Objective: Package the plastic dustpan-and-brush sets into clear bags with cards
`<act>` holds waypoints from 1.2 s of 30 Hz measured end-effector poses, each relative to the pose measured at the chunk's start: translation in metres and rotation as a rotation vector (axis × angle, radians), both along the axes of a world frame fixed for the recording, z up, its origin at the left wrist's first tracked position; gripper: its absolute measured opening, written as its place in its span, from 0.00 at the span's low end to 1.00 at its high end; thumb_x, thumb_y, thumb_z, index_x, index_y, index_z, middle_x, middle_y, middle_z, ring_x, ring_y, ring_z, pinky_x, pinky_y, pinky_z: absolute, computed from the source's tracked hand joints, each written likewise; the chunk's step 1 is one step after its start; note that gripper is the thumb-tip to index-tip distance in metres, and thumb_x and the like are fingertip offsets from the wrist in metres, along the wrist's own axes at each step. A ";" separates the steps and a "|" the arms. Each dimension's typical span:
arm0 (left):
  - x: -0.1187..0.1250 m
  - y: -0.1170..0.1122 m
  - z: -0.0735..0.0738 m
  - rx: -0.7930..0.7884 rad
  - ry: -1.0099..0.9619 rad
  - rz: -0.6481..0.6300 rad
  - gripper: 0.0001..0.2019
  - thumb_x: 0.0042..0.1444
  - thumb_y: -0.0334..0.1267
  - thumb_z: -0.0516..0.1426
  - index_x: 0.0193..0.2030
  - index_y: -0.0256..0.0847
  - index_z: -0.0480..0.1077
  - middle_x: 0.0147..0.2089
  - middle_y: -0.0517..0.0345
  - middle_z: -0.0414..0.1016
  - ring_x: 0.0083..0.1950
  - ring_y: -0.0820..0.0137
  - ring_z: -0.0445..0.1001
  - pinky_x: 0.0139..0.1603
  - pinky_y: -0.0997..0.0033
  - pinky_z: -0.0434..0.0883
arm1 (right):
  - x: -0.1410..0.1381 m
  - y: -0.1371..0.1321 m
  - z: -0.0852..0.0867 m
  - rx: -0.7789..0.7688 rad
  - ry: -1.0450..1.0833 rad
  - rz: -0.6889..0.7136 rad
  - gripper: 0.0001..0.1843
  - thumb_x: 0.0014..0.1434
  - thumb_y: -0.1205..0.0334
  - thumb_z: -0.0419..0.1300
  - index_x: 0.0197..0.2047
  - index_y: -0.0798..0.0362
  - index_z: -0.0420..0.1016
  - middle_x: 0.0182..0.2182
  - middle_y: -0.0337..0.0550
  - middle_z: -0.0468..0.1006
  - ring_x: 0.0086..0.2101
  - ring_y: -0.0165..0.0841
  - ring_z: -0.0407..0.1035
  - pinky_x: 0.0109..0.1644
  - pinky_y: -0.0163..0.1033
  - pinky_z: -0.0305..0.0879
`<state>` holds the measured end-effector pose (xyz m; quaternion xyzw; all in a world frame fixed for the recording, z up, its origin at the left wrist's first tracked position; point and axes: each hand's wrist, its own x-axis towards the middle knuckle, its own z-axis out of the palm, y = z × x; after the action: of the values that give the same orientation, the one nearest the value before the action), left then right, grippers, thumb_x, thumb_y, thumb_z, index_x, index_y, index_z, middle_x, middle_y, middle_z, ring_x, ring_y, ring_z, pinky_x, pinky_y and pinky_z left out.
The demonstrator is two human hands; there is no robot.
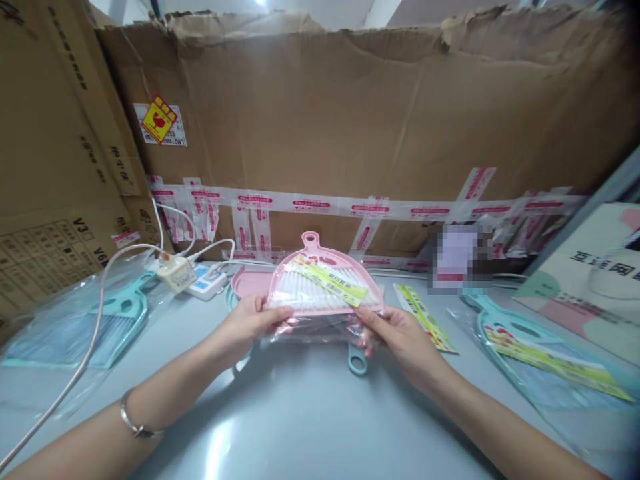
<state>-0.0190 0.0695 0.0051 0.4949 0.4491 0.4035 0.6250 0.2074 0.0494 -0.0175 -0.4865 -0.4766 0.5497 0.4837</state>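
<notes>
Between my two hands is a pink dustpan and brush set (pixel 325 257) in a clear plastic bag, its handle pointing away from me. White bristles show inside the pan, and a yellow-green label card (pixel 327 280) lies slantwise over them. My left hand (pixel 253 323) pinches the bag and pan edge at the left corner. At the right corner my right hand (pixel 387 327) grips in the same way, thumb on top. Beneath the set, a teal handle (pixel 357 360) sticks out toward me, and another pink pan (pixel 250 281) peeks out behind on the left; the rest of both is hidden.
Bagged teal dustpan sets lie at left (pixel 123 310) and right (pixel 530 340). A loose label card (pixel 425 317) rests right of my hands. A plug adapter (pixel 175 272), power strip (pixel 207 283) and cable (pixel 100 313) sit at left. A large cardboard box (pixel 320 127) walls the back.
</notes>
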 end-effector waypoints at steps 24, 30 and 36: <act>-0.001 -0.004 0.003 0.098 0.088 0.006 0.11 0.45 0.42 0.61 0.30 0.36 0.71 0.26 0.53 0.75 0.26 0.73 0.71 0.31 0.73 0.68 | 0.016 0.002 -0.006 0.521 -0.220 -0.106 0.11 0.48 0.50 0.64 0.29 0.48 0.72 0.26 0.38 0.74 0.28 0.33 0.68 0.36 0.41 0.67; -0.007 -0.012 0.003 0.419 0.117 -0.254 0.48 0.37 0.42 0.67 0.65 0.55 0.47 0.64 0.48 0.57 0.58 0.57 0.63 0.52 0.60 0.66 | 0.013 0.005 -0.008 0.421 0.018 -0.276 0.21 0.47 0.47 0.64 0.18 0.51 0.61 0.19 0.33 0.59 0.24 0.27 0.55 0.30 0.34 0.57; 0.008 -0.018 -0.003 0.589 0.317 0.076 0.16 0.45 0.43 0.62 0.42 0.43 0.70 0.44 0.54 0.71 0.47 0.63 0.68 0.48 0.65 0.67 | 0.001 -0.003 -0.007 0.385 0.144 -0.278 0.20 0.48 0.50 0.65 0.18 0.52 0.62 0.19 0.33 0.61 0.25 0.27 0.56 0.31 0.32 0.57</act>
<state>-0.0106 0.0515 0.0021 0.6938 0.4227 0.4569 0.3622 0.2081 0.0468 -0.0245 -0.4058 -0.4653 0.4101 0.6713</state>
